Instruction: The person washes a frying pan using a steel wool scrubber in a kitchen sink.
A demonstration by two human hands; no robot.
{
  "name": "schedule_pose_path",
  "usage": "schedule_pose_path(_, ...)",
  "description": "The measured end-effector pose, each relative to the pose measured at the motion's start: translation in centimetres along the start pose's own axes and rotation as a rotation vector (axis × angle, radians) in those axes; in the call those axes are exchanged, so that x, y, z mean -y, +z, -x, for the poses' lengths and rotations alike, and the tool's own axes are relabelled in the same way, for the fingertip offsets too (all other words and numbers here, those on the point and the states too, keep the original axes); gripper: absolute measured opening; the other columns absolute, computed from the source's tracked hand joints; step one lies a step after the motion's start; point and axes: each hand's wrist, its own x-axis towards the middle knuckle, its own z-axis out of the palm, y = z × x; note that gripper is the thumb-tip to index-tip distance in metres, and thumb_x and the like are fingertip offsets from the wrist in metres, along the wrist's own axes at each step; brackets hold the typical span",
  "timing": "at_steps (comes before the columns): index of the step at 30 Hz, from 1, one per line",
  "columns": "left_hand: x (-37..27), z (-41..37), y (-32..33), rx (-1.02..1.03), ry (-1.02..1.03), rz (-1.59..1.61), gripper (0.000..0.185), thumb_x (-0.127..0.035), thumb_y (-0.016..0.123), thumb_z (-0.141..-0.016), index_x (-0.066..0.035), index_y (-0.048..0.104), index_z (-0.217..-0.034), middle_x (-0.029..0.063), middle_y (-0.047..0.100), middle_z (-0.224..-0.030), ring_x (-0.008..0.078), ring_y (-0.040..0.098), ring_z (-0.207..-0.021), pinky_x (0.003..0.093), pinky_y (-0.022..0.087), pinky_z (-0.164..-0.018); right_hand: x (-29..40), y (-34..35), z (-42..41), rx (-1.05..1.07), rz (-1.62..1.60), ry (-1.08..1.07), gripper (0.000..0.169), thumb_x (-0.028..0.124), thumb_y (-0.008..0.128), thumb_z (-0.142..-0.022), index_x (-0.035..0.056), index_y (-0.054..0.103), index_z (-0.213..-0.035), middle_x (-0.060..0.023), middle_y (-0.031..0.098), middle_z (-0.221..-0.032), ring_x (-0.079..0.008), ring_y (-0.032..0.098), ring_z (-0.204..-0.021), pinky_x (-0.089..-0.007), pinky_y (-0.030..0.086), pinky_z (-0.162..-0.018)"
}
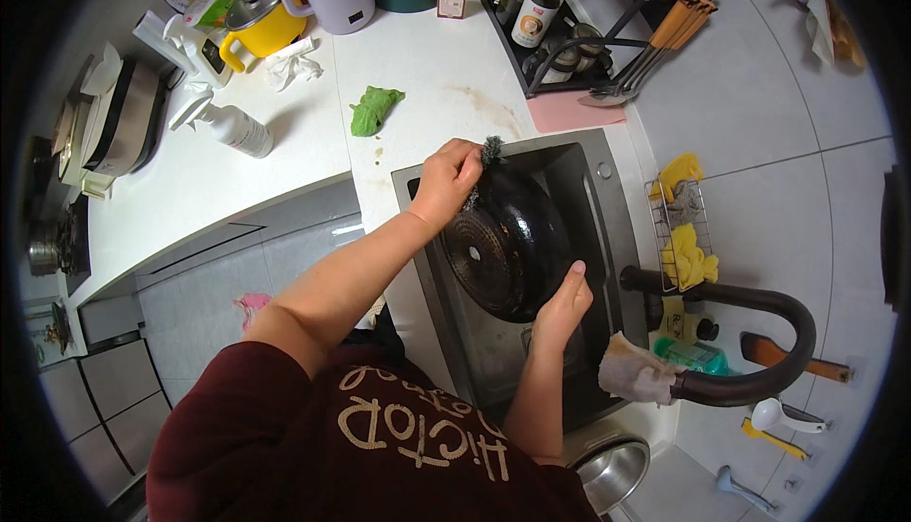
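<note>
A black pan (530,237) is tilted on its side in the dark sink (598,145), its ringed, worn underside facing left. My left hand (450,177) is closed on a grey mesh scrubber (492,150) at the pan's upper edge; bits of the scrubber show on both sides of the hand. My right hand (564,308) holds the pan's lower right side, thumb up and outside, the other fingers partly hidden. The curved dark faucet (790,323) has a cloth (635,372) wrapped round its spout, to the right of my right hand.
A crumpled green cloth (375,110) and a white spray bottle (238,130) are on the white counter. A black rack (530,88) holds bottles beyond the sink. To the right stand a wire basket (658,237) with yellow cloths and a green bottle (694,357). A metal bowl (613,476) is below.
</note>
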Motion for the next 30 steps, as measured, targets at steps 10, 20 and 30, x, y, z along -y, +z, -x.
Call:
schedule_pose_path(10,-7.3,5.1,3.2,0.204,0.843,-0.088,0.035,-0.013,0.073,-0.064,-0.002,0.064,-0.096,0.0155,0.059,-0.106,0.0338,0.056,-0.104,0.0478,0.043,-0.1,-1.4,0.2,-0.1,0.016,-0.15,-0.043,0.047,0.03,0.042,-0.103,0.0027,0.036,-0.065,0.0032,0.034,-0.062,-0.0086,0.031,-0.062,-0.0328,0.025,-0.052)
schedule_pose_path(20,2.9,3.1,0.8,-0.136,-0.178,0.042,0.028,-0.014,0.06,-0.085,0.002,0.063,-0.108,0.0205,0.064,-0.107,0.0344,0.061,-0.1,0.0361,0.047,-0.09,-1.4,-1.0,-0.3,0.018,-0.057,0.08,0.05,0.036,0.043,-0.102,0.008,0.034,-0.062,0.0062,0.033,-0.061,-0.0058,0.029,-0.058,-0.0276,0.025,-0.052)
schedule_pose_path(30,-4.2,4.1,2.6,0.093,0.735,-0.124,0.035,-0.009,0.069,-0.07,-0.006,0.065,-0.105,0.0148,0.057,-0.12,0.0355,0.053,-0.114,0.0453,0.043,-0.099,-1.0,-0.4,-0.6,0.033,-0.108,0.046,0.049,0.034,0.042,-0.103,0.0029,0.036,-0.065,0.0031,0.033,-0.062,-0.0095,0.03,-0.061,-0.0321,0.025,-0.053)
